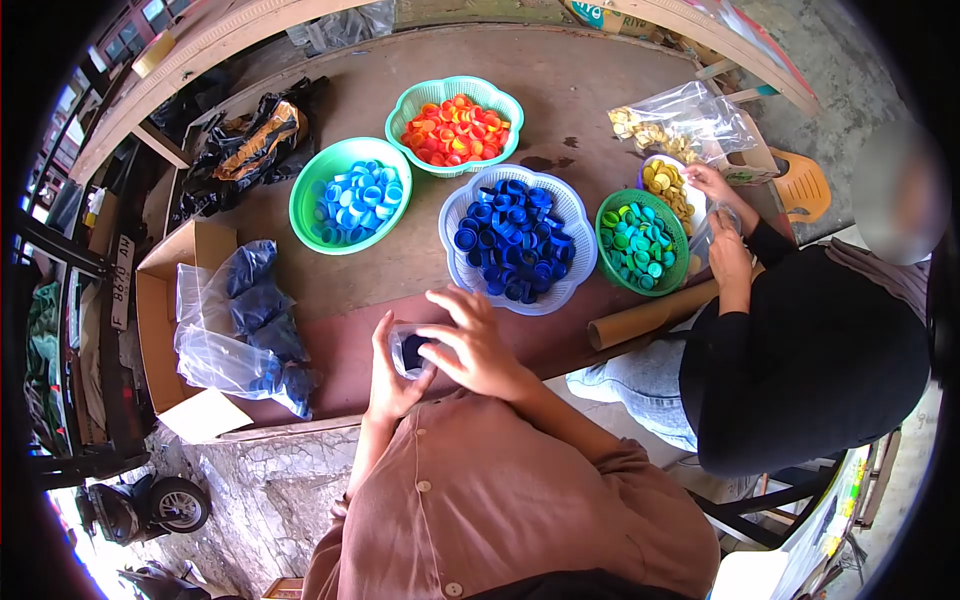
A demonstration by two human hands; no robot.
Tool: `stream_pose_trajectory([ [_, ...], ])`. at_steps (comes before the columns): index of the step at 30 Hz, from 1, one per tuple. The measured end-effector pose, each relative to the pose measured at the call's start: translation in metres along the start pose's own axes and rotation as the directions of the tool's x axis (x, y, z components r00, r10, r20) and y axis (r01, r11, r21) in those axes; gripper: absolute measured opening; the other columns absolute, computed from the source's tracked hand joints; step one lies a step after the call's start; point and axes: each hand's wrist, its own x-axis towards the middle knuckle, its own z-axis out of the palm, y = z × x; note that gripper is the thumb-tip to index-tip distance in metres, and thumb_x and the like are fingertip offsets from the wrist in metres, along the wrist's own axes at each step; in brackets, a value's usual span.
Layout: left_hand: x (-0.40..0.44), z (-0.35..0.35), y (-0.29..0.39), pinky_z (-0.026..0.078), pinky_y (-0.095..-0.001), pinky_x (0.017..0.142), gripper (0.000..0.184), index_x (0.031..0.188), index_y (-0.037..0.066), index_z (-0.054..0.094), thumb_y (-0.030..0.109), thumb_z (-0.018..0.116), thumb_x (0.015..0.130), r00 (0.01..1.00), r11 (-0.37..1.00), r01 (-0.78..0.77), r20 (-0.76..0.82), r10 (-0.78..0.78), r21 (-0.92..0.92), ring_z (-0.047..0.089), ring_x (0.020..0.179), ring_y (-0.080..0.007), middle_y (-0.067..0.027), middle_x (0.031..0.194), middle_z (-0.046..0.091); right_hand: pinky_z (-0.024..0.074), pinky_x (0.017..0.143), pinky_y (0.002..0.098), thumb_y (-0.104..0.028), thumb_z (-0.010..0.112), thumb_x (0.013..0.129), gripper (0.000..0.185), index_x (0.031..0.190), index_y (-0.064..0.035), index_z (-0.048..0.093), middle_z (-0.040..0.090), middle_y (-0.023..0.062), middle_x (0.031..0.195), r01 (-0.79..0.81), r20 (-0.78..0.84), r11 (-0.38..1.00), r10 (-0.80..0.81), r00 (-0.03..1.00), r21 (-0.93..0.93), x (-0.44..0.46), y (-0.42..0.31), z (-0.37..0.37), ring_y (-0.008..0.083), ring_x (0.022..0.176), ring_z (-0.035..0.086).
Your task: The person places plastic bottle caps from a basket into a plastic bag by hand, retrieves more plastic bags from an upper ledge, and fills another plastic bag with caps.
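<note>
Near the table's front edge, my left hand (392, 378) is wrapped round a small clear plastic bag (403, 338) with dark blue caps (413, 350) in it. My right hand (472, 345) is over the bag's right side, fingers spread and bent, with a fingertip or two at the caps; whether it grips anything is hard to make out. Just beyond my right hand stands a lavender basket (452, 262) of dark blue caps. A green bowl (300, 215) of light blue caps and a mint basket (400, 100) of orange-red caps are farther back.
At the right, a co-worker (800, 350) has both hands by a purple-rimmed bowl (645, 165) of yellow caps. A green basket (606, 215) and a cardboard tube (650, 316) are nearby. At the left stand a cardboard box (160, 330), filled bags (265, 320) and black plastic (215, 170).
</note>
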Motion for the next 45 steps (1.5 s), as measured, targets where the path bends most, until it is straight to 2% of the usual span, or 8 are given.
stream_pose_trajectory([
  [7,-0.005,0.003,0.003,0.042,-0.0360,0.087,0.088,0.134,0.003,0.016,0.000,0.070,0.063,0.999,0.999,-0.006,-0.032,0.007,0.037,0.051,0.099,-0.0258,-0.0163,0.111,0.044,0.0441,0.073,0.0362,-0.007,0.064,0.070,0.010,0.080,-0.0060,0.063,0.059,0.0111,0.084,-0.345,-0.267,0.930,0.368,0.891,0.128,-0.030,0.118,-0.004,0.0292,0.082,0.056],
  [12,-0.006,0.003,-0.002,0.042,-0.0359,0.087,0.089,0.134,0.003,0.016,0.001,0.070,0.063,0.999,0.998,-0.018,-0.031,0.020,0.066,0.051,0.099,-0.0258,-0.0163,0.111,0.045,0.0409,0.066,0.0408,-0.020,0.070,0.066,0.014,0.078,-0.0136,0.066,0.060,0.0090,0.079,-0.460,-0.176,0.800,0.426,0.888,-0.384,-0.019,0.145,0.006,0.0272,0.080,0.057],
  [15,-0.008,0.004,0.002,0.043,-0.0357,0.086,0.089,0.134,0.003,0.017,0.001,0.071,0.063,0.999,0.997,-0.007,-0.035,0.010,0.083,0.052,0.098,-0.0256,-0.0161,0.111,0.045,0.0393,0.066,0.0415,-0.027,0.071,0.066,0.017,0.076,-0.0153,0.066,0.061,0.0082,0.077,-0.518,-0.068,0.742,0.545,0.836,-0.425,0.001,0.157,0.019,0.0266,0.078,0.058],
  [27,-0.005,0.006,0.001,0.044,-0.0349,0.085,0.088,0.133,0.003,0.018,0.000,0.072,0.063,0.996,0.997,0.019,-0.088,-0.013,0.070,0.053,0.096,-0.0248,-0.0157,0.109,0.046,0.0393,0.075,0.0390,-0.020,0.074,0.061,0.033,0.091,-0.0154,0.062,0.058,0.0078,0.085,-0.285,0.055,0.767,0.384,0.922,-0.575,0.009,0.168,0.037,0.0252,0.080,0.058],
  [32,-0.004,0.007,-0.001,0.044,-0.0351,0.084,0.088,0.133,0.003,0.019,0.000,0.072,0.063,0.996,0.996,0.022,-0.090,-0.014,0.085,0.053,0.095,-0.0249,-0.0158,0.108,0.047,0.0459,0.063,0.0341,-0.020,0.078,0.060,0.038,0.090,-0.0056,0.061,0.056,0.0083,0.080,-0.288,-0.150,0.957,0.281,0.948,-0.030,0.007,0.161,0.017,0.0259,0.071,0.057],
  [35,-0.004,0.009,-0.003,0.044,-0.0351,0.085,0.088,0.133,0.003,0.020,0.001,0.072,0.063,0.995,0.995,0.018,-0.098,-0.008,0.101,0.053,0.095,-0.0252,-0.0158,0.107,0.047,0.0437,0.055,0.0234,-0.027,0.065,0.081,0.034,0.101,-0.0003,0.058,0.062,0.0083,0.079,-0.425,0.027,0.526,0.605,0.796,0.737,0.008,0.146,0.013,0.0127,0.056,0.054],
  [39,0.001,0.011,-0.001,0.043,-0.0357,0.086,0.088,0.133,0.003,0.019,0.002,0.073,0.063,0.995,0.995,0.019,-0.099,-0.010,0.100,0.053,0.097,-0.0262,-0.0160,0.108,0.047,0.0456,0.066,0.0292,-0.045,0.047,0.089,0.045,0.095,-0.0013,0.056,0.062,0.0122,0.081,-0.318,0.461,-0.336,0.704,0.541,0.887,-0.002,0.129,-0.006,0.0169,0.065,0.056],
  [45,0.008,0.008,0.003,0.042,-0.0362,0.087,0.089,0.134,0.004,0.020,0.005,0.074,0.063,0.997,0.985,0.033,-0.077,-0.020,0.172,0.051,0.099,-0.0271,-0.0167,0.110,0.045,0.0466,0.070,0.0331,-0.047,0.048,0.087,0.046,0.091,-0.0024,0.056,0.063,0.0135,0.083,-0.334,0.472,-0.333,0.644,0.602,0.882,0.000,0.104,-0.017,0.0209,0.074,0.060],
])
